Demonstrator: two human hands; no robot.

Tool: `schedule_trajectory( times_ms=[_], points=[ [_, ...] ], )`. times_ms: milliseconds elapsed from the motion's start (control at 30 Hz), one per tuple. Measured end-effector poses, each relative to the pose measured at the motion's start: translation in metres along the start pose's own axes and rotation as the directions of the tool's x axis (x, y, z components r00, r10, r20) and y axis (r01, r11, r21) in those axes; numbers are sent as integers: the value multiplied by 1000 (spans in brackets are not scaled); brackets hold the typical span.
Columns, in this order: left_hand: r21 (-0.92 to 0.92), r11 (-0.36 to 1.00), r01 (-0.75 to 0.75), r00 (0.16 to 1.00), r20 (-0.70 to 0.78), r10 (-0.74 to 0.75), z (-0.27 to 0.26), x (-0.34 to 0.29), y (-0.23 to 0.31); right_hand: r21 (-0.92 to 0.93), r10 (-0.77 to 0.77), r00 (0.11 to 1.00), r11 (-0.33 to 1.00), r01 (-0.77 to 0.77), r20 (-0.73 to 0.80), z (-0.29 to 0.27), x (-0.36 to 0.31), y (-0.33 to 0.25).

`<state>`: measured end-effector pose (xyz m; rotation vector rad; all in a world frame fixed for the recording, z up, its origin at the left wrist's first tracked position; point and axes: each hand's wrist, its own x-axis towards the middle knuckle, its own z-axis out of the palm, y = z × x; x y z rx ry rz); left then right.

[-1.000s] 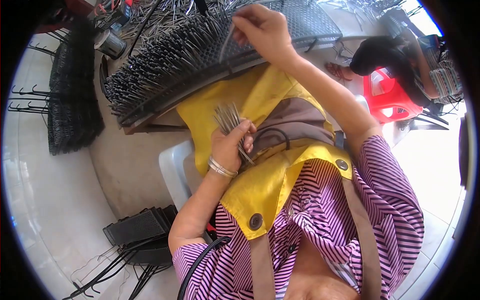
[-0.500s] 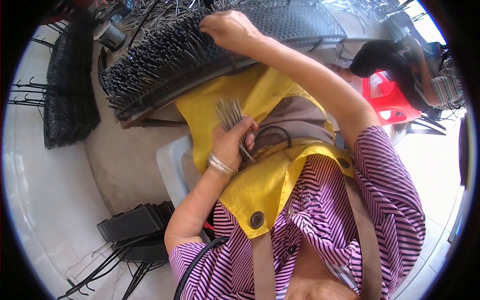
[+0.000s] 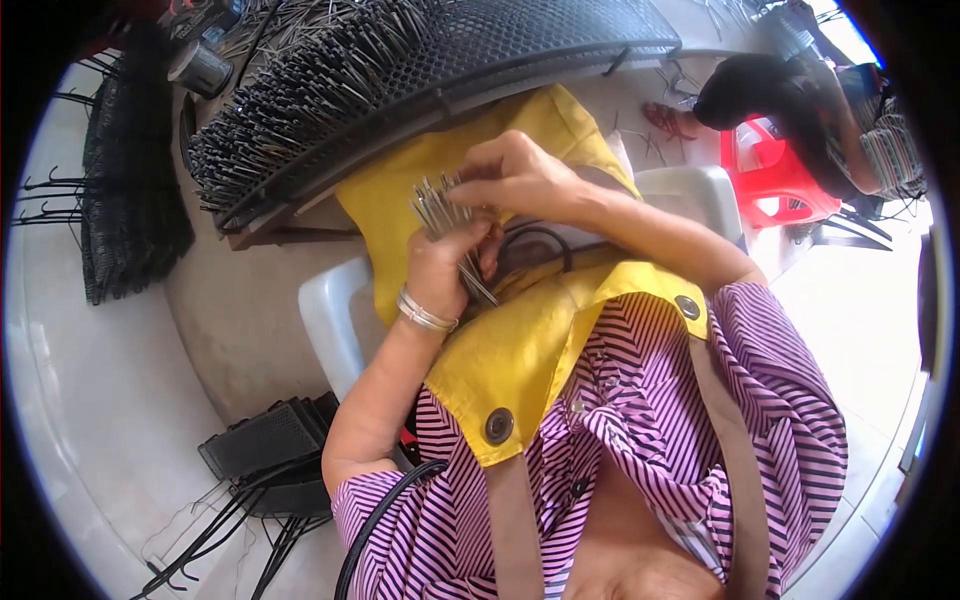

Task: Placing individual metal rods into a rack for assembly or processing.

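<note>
My left hand (image 3: 447,266) grips a bundle of thin metal pins (image 3: 440,212) upright over my lap, above a yellow apron (image 3: 520,340). My right hand (image 3: 515,178) has its fingertips pinched on the tops of the pins in that bundle. Just beyond my hands lies a curved black mesh panel (image 3: 520,40) with rows of dark pins standing in it (image 3: 300,110). Silver bangles sit on my left wrist.
A stack of black mesh panels (image 3: 130,200) lies at the left on the floor. Black boxes and loose wire hooks (image 3: 260,450) sit lower left. I sit on a pale plastic stool (image 3: 330,320). Another person (image 3: 800,100) sits by a red stool (image 3: 770,180) at upper right.
My right hand has come back from the mesh panel down to the pin bundle in my left hand. The left hand has stayed in place.
</note>
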<state>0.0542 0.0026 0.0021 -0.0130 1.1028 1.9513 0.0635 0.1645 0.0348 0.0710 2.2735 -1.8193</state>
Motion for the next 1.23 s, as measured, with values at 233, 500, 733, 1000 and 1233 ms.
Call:
schedule_trajectory(
  times_ms=[233, 500, 733, 1000, 1233],
  points=[
    [58, 998, 14, 989, -148, -6, 13, -2, 0, 220, 35, 987, 975, 1, -159, 2, -6, 20],
    [120, 993, -7, 980, -197, 31, 9, -2, -1, 359, 135, 968, 932, -52, -210, -2, -11, 16],
    [108, 994, -17, 982, -187, 37, 5, -1, -2, 461, 149, 981, 884, -76, -124, -6, -9, 14],
    [2, 1000, 26, 988, -154, -25, -2, -2, -6, 434, 29, 932, 890, 140, -360, -44, 15, -5],
    [28, 1000, -2, 987, -159, 6, -2, -1, -6, 184, -330, 720, 826, 534, -610, -59, 68, -25]
  ],
)
